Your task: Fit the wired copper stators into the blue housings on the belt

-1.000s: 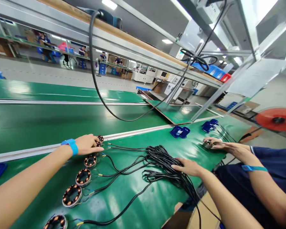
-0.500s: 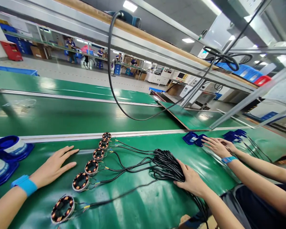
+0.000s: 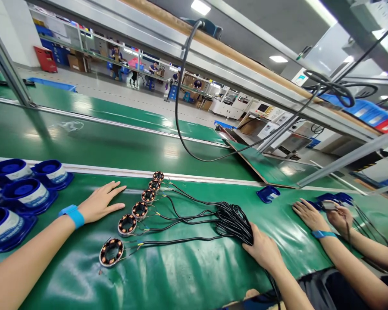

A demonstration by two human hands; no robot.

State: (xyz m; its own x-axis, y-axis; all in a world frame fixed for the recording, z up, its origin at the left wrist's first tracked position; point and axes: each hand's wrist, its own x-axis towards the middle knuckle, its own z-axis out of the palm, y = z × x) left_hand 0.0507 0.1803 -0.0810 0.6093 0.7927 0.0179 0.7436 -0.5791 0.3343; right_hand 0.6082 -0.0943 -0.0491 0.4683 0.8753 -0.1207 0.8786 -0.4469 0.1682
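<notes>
- Your left hand [image 3: 98, 203] lies flat and open on the green mat [image 3: 187, 275], fingers spread, holding nothing; a blue wristband [image 3: 71, 215] sits on that wrist.
- 6 stator coils [image 3: 139, 210] lie in a diagonal row just beside that hand, at its 3 o'clock, running from near you toward the metal rail [image 3: 116, 172].
- Your right hand [image 3: 263, 250] is closed over the black cable bundle [image 3: 233, 220], gripping it at its near end.
- Thin leads run from the bundle toward 9 o'clock, to the coils.
- Blue spools [image 3: 26, 193] stand well apart at 9 o'clock of your left hand.
- A co-worker's hands [image 3: 323, 214] rest at 3 o'clock, beside blue plastic parts [image 3: 267, 193].
</notes>
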